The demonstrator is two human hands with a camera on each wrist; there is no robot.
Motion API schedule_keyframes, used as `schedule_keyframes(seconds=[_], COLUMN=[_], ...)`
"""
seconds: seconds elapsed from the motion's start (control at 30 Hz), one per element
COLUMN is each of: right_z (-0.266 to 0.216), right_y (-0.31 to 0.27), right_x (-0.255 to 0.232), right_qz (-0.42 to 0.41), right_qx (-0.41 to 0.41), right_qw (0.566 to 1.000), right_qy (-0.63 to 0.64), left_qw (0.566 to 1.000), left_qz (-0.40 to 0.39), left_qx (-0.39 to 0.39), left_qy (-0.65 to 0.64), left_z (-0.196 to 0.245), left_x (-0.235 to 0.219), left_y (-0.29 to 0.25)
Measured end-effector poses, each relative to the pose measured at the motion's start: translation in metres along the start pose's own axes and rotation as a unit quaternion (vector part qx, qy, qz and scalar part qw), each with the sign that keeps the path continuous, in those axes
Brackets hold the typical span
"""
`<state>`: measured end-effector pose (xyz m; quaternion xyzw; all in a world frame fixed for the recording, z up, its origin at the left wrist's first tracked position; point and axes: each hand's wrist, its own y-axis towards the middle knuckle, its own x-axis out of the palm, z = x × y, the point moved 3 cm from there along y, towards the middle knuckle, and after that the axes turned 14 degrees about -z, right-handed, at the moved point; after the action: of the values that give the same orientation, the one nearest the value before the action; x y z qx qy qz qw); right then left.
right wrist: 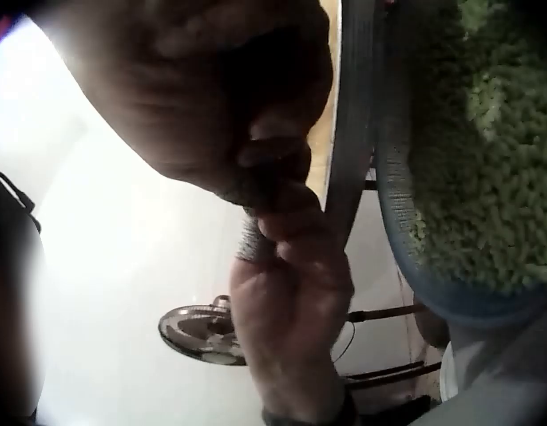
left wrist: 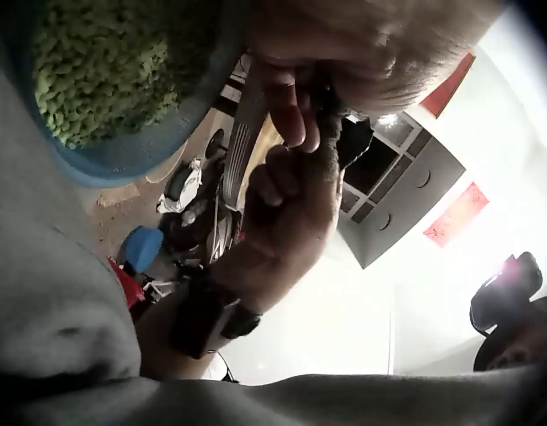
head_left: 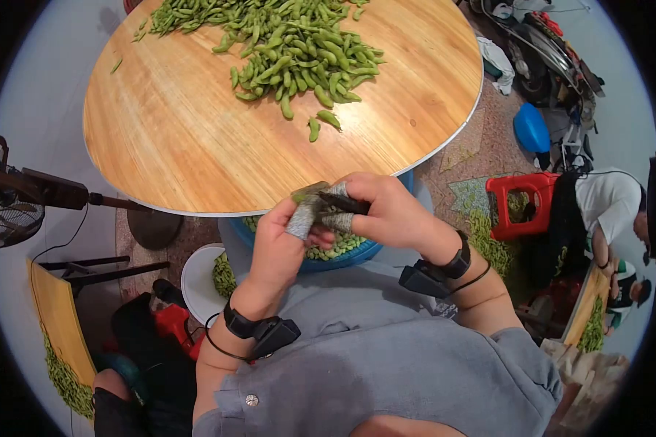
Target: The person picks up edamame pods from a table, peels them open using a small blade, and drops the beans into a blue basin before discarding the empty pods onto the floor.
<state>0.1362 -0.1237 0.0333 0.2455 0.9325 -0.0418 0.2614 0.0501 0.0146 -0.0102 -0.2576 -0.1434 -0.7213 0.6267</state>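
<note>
My left hand (head_left: 280,231), its thumb wrapped in grey tape, pinches a green soybean pod (head_left: 300,197) near the table's front edge. Against it works my right hand (head_left: 392,213), fingers curled in at the pod, with grey wrapping and a dark covering on its digits. Green also shows between the meeting fingertips in the right wrist view, though the fingers hide most of the pod. Below both hands is a blue basin (head_left: 364,255) of shelled green beans (right wrist: 487,177). A heap of soybean pods (head_left: 299,58) lies on the round wooden table (head_left: 175,146).
A white bucket (head_left: 197,280) stands at lower left, near a standing fan (head_left: 11,211). To the right are a red stool (head_left: 521,204), a blue basin-like object (head_left: 532,127) and pods on the floor (head_left: 488,244). Other people (head_left: 612,211) sit at far right.
</note>
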Motion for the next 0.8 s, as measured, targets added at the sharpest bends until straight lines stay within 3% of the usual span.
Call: schedule_keyframes(seconds=[0.03,0.1,0.13,0.2,0.27,0.3,0.33,0.37,0.43,0.47,0.5,0.57,0.63,0.7,0.8], right_z=[-0.003,-0.009,-0.009,0.013,0.022,0.027,0.030,0.031,0.034,0.034,0.033,0.023,0.008,0.017,0.026], right_y=[0.002,0.016,0.027,0.050,0.066,0.072,0.075,0.076,0.075,0.073,0.070,0.062,0.047,0.038,0.034], right_x=[-0.003,-0.018,-0.028,-0.038,-0.041,-0.040,-0.038,-0.036,-0.032,-0.032,-0.033,-0.033,-0.028,-0.020,-0.024], right_qz=[-0.026,0.042,0.072,0.148,0.167,0.160,0.151,0.149,0.150,0.145,0.130,0.114,0.090,0.118,0.174], right_qx=[0.037,0.087,0.082,0.039,0.028,0.063,0.098,0.096,0.118,0.115,0.112,0.110,0.146,0.121,0.088], right_qw=[0.999,0.995,0.987,0.961,0.946,0.940,0.932,0.933,0.927,0.928,0.934,0.940,0.966,0.968,0.962], right_qy=[0.030,0.022,-0.117,-0.232,-0.276,-0.296,-0.314,-0.312,-0.324,-0.323,-0.313,-0.302,-0.192,-0.184,-0.192], left_qw=[0.999,0.998,0.994,0.987,0.947,0.921,0.831,0.830,0.661,0.635,0.635,0.631,0.761,0.852,0.837], left_qz=[0.039,0.054,0.067,0.082,0.211,0.267,0.232,0.235,0.142,0.166,0.169,0.178,0.161,0.100,0.044], left_qx=[0.008,0.001,-0.001,-0.002,-0.030,-0.041,-0.157,-0.159,-0.244,-0.272,-0.274,-0.167,-0.141,-0.002,0.028], left_qy=[0.006,0.030,0.083,0.140,0.242,0.282,0.481,0.481,0.695,0.704,0.702,0.736,0.612,0.514,0.545], left_z=[-0.001,0.004,0.008,0.013,0.015,0.004,0.004,0.005,0.001,-0.003,-0.004,0.002,0.013,0.008,0.008], left_x=[-0.006,-0.015,-0.022,-0.035,-0.055,-0.075,-0.097,-0.103,-0.101,-0.100,-0.097,-0.084,-0.060,-0.035,-0.003], left_y=[-0.007,-0.024,-0.036,-0.062,-0.097,-0.118,-0.140,-0.157,-0.179,-0.186,-0.185,-0.166,-0.127,-0.088,-0.044])
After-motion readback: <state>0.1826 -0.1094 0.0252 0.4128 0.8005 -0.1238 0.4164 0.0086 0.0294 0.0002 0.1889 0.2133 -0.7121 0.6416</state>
